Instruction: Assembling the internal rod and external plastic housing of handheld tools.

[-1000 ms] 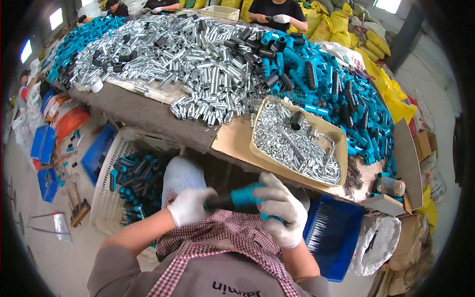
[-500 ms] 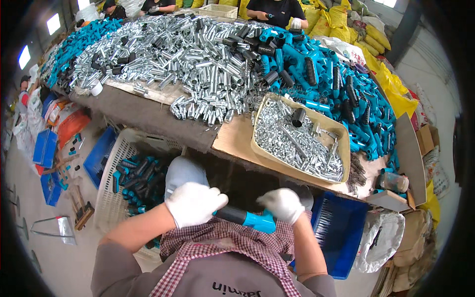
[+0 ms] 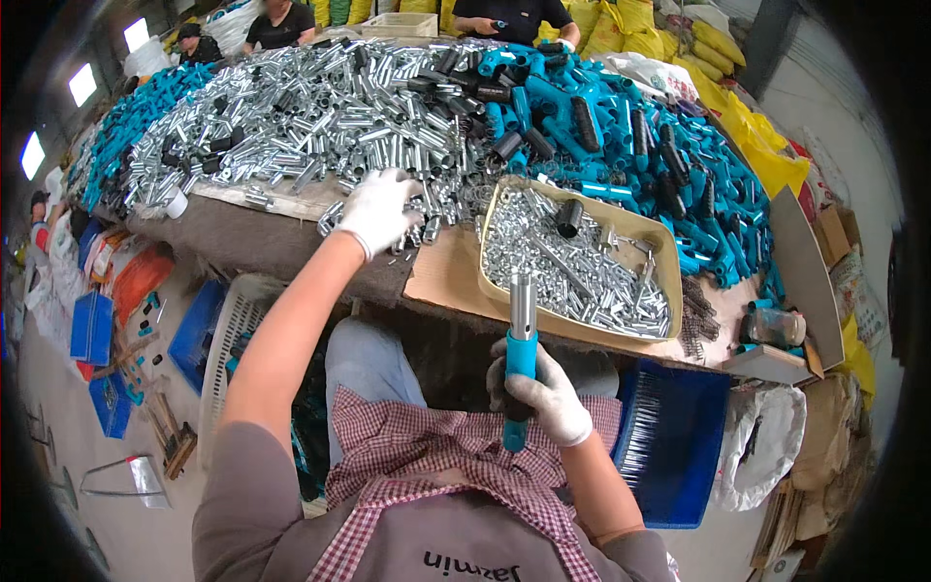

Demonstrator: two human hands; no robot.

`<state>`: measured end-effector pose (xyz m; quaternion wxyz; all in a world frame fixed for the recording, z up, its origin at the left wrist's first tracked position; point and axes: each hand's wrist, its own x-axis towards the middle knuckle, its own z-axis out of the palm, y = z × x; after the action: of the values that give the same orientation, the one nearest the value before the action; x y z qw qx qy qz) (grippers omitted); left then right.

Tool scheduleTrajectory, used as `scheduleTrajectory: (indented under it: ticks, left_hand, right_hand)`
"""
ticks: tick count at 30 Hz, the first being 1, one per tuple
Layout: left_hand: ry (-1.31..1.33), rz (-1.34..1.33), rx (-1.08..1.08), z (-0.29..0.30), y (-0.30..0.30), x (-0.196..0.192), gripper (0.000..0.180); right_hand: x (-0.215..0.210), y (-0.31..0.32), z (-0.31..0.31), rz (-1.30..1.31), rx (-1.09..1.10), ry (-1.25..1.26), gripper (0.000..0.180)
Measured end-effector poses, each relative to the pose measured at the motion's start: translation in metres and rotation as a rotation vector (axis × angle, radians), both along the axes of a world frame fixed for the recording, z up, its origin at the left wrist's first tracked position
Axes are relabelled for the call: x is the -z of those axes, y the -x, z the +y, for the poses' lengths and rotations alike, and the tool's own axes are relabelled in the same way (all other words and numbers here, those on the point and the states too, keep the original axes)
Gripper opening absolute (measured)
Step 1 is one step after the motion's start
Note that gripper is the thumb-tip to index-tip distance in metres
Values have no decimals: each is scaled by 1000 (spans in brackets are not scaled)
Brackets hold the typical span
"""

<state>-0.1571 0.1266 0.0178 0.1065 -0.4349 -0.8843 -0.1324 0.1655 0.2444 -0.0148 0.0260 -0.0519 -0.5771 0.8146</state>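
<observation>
My right hand, in a white glove with dark-stained fingers, is wrapped round a teal plastic handle in front of the apron. A shiny metal tube sticks up from the handle's upper end. My left hand, in a white glove, reaches to the front edge of the heap of metal sleeves. Its fingers look apart, and their tips are over loose sleeves. Close to the right of that hand stands a cream tray of small metal parts, with a black sleeve on top.
Teal housings mixed with black sleeves pile up at the table's right. Beside my legs are a white crate on the left and a blue bin on the right. Beyond the table, another person handles a small part.
My left hand has gone from my lap up to the metal sleeves. In my right hand, a teal handle now stands upright with a metal tube; before, a teal-and-black piece lay between the hands.
</observation>
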Motion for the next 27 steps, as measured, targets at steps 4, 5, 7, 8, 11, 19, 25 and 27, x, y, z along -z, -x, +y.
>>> scheduleTrajectory:
  ticks: [4,5,7,8,11,19,25,27]
  left_hand:
    - [-13,90,82,2,24,30,24]
    - [-32,148,118,1,25,33,22]
    - [-234,145,107,-6,20,40,22]
    - [-379,58,55,-11,18,47,23]
    - [-774,-499,26,-17,-10,43,26]
    - [-579,-1222,150,-71,-148,-6,24]
    - [-413,-1099,176,-86,-146,-3,24]
    - [-372,-1035,195,-88,-148,0,26]
  right_hand:
    - [-11,1,-4,-22,1,-1,80]
    - [-11,1,-4,-28,-22,-36,78]
    - [-10,2,-6,-61,14,-23,67]
    - [-4,2,-7,-41,19,-113,61]
    - [2,2,-7,-25,69,-261,57]
    - [6,3,-14,2,107,-833,59]
    - [7,-2,-24,91,181,-1125,56]
    - [0,-3,-28,4,142,-1223,53]
